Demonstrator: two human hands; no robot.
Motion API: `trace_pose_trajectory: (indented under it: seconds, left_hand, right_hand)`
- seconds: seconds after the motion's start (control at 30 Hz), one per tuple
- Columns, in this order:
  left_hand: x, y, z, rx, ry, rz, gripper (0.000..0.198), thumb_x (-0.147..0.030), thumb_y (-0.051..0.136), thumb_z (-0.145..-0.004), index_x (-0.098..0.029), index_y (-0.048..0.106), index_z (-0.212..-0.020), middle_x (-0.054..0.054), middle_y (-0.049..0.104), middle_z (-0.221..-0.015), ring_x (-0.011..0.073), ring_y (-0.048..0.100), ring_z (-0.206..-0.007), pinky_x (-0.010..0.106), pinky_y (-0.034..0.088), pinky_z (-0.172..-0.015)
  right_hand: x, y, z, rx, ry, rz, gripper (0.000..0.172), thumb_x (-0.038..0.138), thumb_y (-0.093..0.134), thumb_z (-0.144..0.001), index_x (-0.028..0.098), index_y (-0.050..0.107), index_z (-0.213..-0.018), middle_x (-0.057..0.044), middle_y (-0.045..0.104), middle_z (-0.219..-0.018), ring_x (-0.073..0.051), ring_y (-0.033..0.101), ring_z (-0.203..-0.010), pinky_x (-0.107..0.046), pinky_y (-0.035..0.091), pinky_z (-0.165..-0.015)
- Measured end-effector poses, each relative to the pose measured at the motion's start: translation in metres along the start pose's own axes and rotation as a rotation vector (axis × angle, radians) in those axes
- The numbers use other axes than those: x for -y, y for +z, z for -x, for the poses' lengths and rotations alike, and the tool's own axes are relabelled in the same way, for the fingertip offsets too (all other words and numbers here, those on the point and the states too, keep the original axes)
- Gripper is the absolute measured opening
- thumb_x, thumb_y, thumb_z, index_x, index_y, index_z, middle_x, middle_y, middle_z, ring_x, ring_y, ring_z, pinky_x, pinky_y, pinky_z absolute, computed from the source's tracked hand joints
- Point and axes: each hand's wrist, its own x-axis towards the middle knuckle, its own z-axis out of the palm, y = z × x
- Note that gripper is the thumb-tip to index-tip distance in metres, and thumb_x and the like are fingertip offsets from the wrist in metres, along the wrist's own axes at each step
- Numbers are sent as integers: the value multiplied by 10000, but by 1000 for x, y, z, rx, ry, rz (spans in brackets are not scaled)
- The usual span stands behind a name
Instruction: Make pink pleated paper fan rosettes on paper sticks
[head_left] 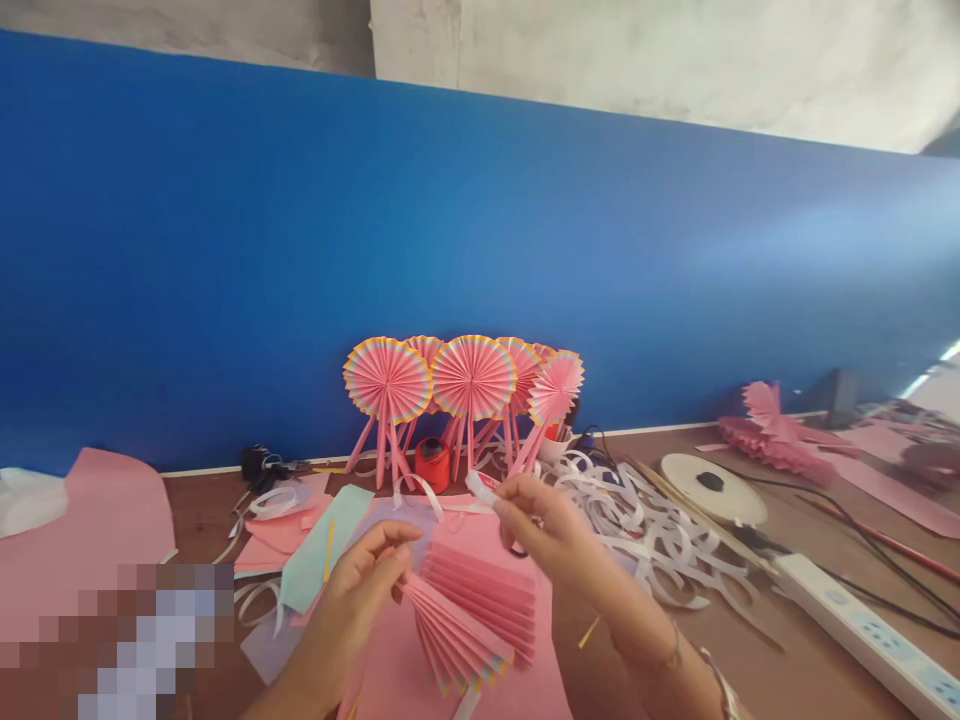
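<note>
My left hand (367, 570) pinches the gathered end of a pleated pink paper fan (461, 640). The folds of this fan spread down to the right, ending in a yellow and blue edge. Under it lies a second pleated pink paper (487, 595), on top of pink sheets (536, 690). Just right of the left hand and higher, my right hand (544, 520) is closed on a small crumpled white strip (482, 489), whose exact kind is hard to make out. A dark loop shows below the right fingers.
Finished round paper fans (472, 380) on sticks stand against the blue partition (450, 220), near a red container (432, 465). Curled white strips (660, 530) are heaped at right, beside a white reel (712, 488) and a power strip (862, 630). Coloured sheets (326, 545) lie left.
</note>
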Motion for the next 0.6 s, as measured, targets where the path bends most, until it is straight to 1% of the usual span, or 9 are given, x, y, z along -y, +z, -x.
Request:
trace_pose_trajectory:
  seconds: [0.03, 0.07, 0.13, 0.2, 0.3, 0.4, 0.47, 0.53, 0.6]
  left_hand:
    - [-2, 2, 3, -36, 34, -34, 303, -441, 616, -761, -224, 676, -964, -39, 470, -629, 130, 424, -602, 235, 366, -597]
    - [-3, 4, 7, -63, 68, -70, 336, -435, 611, -770, -236, 670, -1035, -40, 470, -653, 125, 416, -595, 233, 359, -586]
    - [-6, 6, 12, -88, 152, -161, 399, -418, 598, -794, -257, 640, -1157, -33, 483, -688, 132, 439, -619, 238, 373, -600]
    - [-6, 6, 16, -48, 263, -285, 431, -374, 587, -819, -271, 600, -1237, -16, 515, -707, 156, 484, -669, 256, 405, -655]
    - [-4, 4, 19, 39, 443, -466, 432, -280, 562, -848, -289, 568, -1280, 20, 576, -744, 190, 530, -733, 290, 428, -725]
    - [0, 3, 19, 47, 556, -553, 420, -222, 546, -855, -300, 578, -1266, 43, 611, -776, 207, 549, -757, 302, 435, -724]
    - [1, 3, 18, 11, 589, -563, 370, -208, 552, -849, -297, 621, -1202, 42, 614, -774, 206, 556, -754, 300, 438, -723]
    - [2, 4, 17, -46, 582, -554, 254, -212, 576, -835, -283, 681, -1055, 36, 614, -762, 201, 562, -746, 292, 438, -716]
    - [3, 4, 16, -98, 555, -537, 116, -226, 608, -816, -261, 690, -889, 30, 613, -747, 199, 566, -740, 285, 436, -705]
  right_hand:
    - [2, 13, 3, -12, -88, 94, 179, 311, 433, -906, 218, 511, -775, 12, 590, -611, -146, 549, -584, -277, 417, -620]
    - [4, 24, 6, -42, -178, 182, 162, 274, 439, -907, 220, 509, -771, 6, 601, -635, -159, 568, -640, -307, 422, -697]
    - [7, 40, 13, -79, -336, 298, 127, 208, 434, -911, 221, 500, -803, 11, 613, -662, -151, 571, -640, -360, 399, -819]
    - [9, 49, 18, -103, -430, 362, 103, 160, 430, -910, 222, 483, -847, 20, 616, -678, -133, 557, -595, -379, 375, -867]
    - [10, 52, 20, -126, -508, 420, 106, 121, 436, -906, 224, 457, -891, 25, 625, -717, -125, 554, -586, -375, 351, -885]
    - [10, 51, 20, -134, -542, 449, 120, 103, 436, -906, 223, 440, -916, 29, 633, -739, -119, 550, -584, -375, 324, -910]
    - [10, 51, 20, -134, -542, 463, 122, 100, 436, -907, 221, 436, -925, 35, 633, -726, -115, 545, -568, -373, 314, -921]
    - [10, 52, 20, -135, -547, 475, 123, 101, 432, -910, 221, 437, -934, 38, 636, -711, -115, 550, -560, -373, 309, -927]
    - [11, 53, 21, -136, -556, 490, 119, 107, 430, -914, 223, 443, -939, 38, 641, -698, -118, 557, -555, -373, 311, -923]
